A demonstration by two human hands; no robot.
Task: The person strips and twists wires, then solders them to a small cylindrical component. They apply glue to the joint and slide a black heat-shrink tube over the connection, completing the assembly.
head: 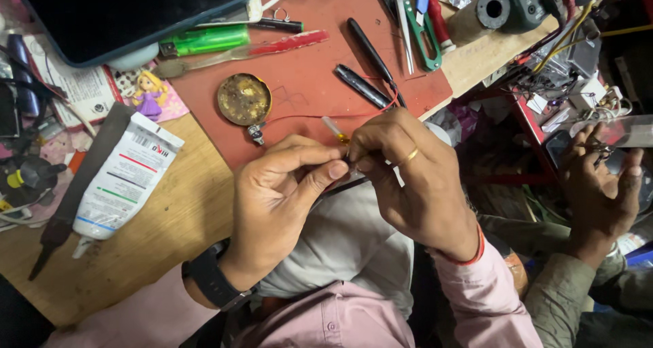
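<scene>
My left hand and my right hand meet fingertip to fingertip over the edge of the red mat. Between them they pinch a small flat part, mostly hidden by the fingers. A small clear tool with a yellow tip pokes out above my right fingers. A thin red wire runs across the mat toward my hands. My right hand wears a gold ring, my left wrist a dark watch.
On the mat lie a round tin of brown paste, two black probes, a green lighter and green-handled cutters. A white glue tube and a file rest on the wooden table. Another person's hand works at the right.
</scene>
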